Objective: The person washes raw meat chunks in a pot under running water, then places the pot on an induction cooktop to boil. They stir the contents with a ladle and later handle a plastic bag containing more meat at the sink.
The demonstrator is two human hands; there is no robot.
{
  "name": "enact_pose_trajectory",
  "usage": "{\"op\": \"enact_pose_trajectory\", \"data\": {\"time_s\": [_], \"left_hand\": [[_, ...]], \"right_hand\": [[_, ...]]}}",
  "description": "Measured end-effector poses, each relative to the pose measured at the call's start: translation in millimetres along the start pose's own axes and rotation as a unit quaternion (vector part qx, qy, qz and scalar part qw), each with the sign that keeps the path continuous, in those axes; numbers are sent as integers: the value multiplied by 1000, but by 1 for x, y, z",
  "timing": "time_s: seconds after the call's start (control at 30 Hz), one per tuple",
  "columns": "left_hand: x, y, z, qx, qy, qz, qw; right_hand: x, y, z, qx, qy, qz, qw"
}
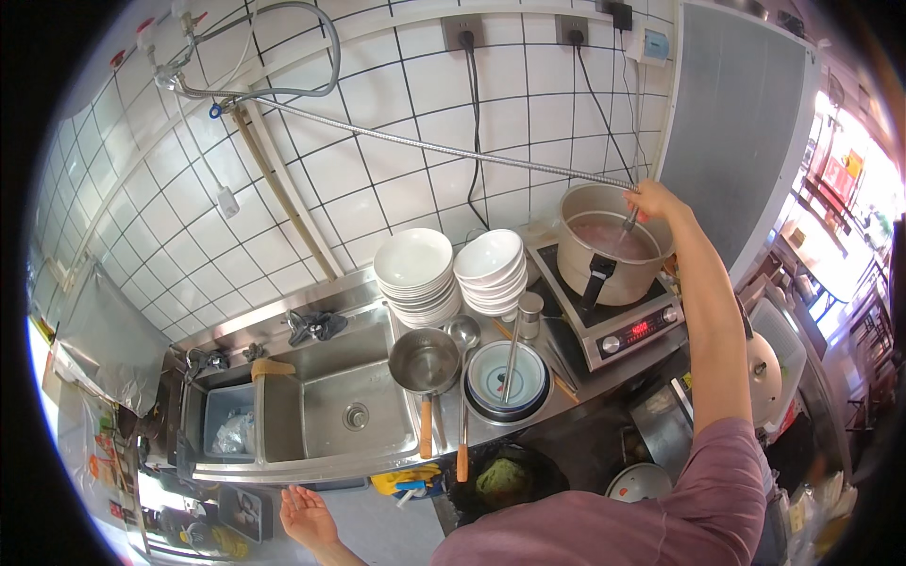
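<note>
My right hand (pixel 657 201) grips the end of a flexible metal hose (pixel 453 150) above a large pot (pixel 591 272). Water runs from the nozzle (pixel 628 221) into the pot, where reddish, cloudy liquid (pixel 609 239) stands. The pot has a black side handle and rests on an induction cooker (pixel 601 325) with a lit red display. Low in the view, my left hand (pixel 309 515) hangs in front of the sink's front edge, palm up and fingers apart, with nothing in it. The pot's far right side is partly hidden by my right arm.
Stacked plates (pixel 414 265) and bowls (pixel 490 265) stand left of the cooker. Nearer me are a saucepan (pixel 425 361), a ladle (pixel 463 332) and a bowl with chopsticks (pixel 495 378). A steel sink (pixel 333 403) lies left. Below sits a dark container with green leaves (pixel 504 481).
</note>
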State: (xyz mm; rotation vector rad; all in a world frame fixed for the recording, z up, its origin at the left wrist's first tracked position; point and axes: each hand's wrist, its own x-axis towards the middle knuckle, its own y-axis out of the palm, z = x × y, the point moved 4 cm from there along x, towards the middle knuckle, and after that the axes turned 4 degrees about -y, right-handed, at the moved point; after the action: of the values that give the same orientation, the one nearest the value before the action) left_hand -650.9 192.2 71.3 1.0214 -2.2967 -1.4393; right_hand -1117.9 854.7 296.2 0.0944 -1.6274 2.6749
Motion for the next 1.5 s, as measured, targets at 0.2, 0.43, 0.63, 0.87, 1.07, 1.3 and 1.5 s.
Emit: {"op": "enact_pose_trajectory", "data": {"time_s": [0.2,0.43,0.63,0.87,1.07,1.3,1.5], "left_hand": [[3,-2,0,7,1,6,1000],[-1,0,-2,3,4,-8,1000],[-4,4,-3,-5,0,-13,1000],[-1,-6,-6,-12,-9,29,999],[2,0,-2,-8,-17,45,999],[0,0,-2,-6,-14,26,1000],[4,0,2,-6,-24,45,999]], "right_hand": [[0,0,-6,-4,-2,-1,1000],[3,6,-8,-6,-9,-8,1000],[-1,5,-5,-6,-3,-13,1000],[-1,6,-1,-17,-10,0,1000],[-4,2,-7,-13,-4,-2,1000],[3,4,-3,-16,-9,0,1000],[0,1,-3,-13,-3,0,1000]]}}
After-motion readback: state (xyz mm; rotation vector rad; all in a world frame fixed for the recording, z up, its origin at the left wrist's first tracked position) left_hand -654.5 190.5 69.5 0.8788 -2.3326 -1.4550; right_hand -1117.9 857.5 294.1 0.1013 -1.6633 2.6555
